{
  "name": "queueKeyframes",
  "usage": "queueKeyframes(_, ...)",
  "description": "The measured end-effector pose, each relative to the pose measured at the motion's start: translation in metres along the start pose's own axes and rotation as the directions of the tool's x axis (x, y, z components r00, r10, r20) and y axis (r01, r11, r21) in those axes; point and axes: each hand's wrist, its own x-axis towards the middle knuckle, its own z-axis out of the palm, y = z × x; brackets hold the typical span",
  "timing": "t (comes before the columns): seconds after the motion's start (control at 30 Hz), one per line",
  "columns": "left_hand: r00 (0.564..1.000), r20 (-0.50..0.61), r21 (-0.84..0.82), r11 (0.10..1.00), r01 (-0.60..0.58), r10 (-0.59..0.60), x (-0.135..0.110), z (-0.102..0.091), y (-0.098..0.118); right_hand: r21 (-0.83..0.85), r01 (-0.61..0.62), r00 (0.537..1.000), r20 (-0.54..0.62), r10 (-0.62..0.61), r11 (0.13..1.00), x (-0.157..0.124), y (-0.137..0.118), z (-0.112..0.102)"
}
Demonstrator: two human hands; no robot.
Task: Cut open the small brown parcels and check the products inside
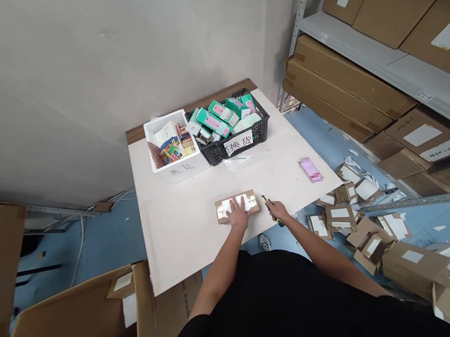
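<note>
A small brown cardboard box [220,213] with a white label and tape lies on the white table [181,216] near its front edge. My left hand [237,214] rests on top of this box, its fingers spread over the label. To the right of the box, my right hand [277,211] is closed around a yellow-and-black utility knife [275,217]. The knife's tip points up and away from me, apart from the box.
At the back stand a white foam box [182,171] of booklets and a black plastic basket [216,155] of green-and-pink boxes. A blurred pink item [310,169] lies at the right. Cartons [410,270] litter the floor beside shelving [384,64]; a large open carton [70,326] stands left.
</note>
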Motion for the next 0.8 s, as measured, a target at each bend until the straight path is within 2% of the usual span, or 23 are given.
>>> queueKeyframes(0.1, 1.000, 0.007, -0.006, 1.000, -0.012, 0.012, 0.004, -0.001, -0.004, -0.122, 0.041, 0.999, 0.035, -0.037, 0.992, 0.013, -0.019, 0.001)
queueKeyframes(0.27, 0.999, 0.041, -0.046, 0.999, -0.005, 0.007, 0.009, -0.002, -0.005, -0.194, 0.072, 0.995, 0.077, -0.058, 0.978, 0.018, -0.034, 0.004)
queueKeyframes(0.53, 1.000, 0.027, -0.017, 1.000, 0.004, -0.004, 0.011, 0.003, -0.002, -0.326, 0.121, 0.989, 0.125, -0.084, 0.937, 0.003, -0.016, 0.002)
queueKeyframes(0.73, 1.000, 0.012, -0.002, 1.000, -0.004, 0.004, 0.010, 0.004, -0.003, -0.418, 0.146, 0.981, 0.179, -0.076, 0.896, -0.002, 0.001, -0.010)
queueKeyframes(0.8, 1.000, 0.005, -0.002, 1.000, -0.002, 0.002, 0.009, 0.004, -0.003, -0.411, 0.141, 0.986, 0.137, -0.091, 0.901, 0.001, 0.002, -0.012)
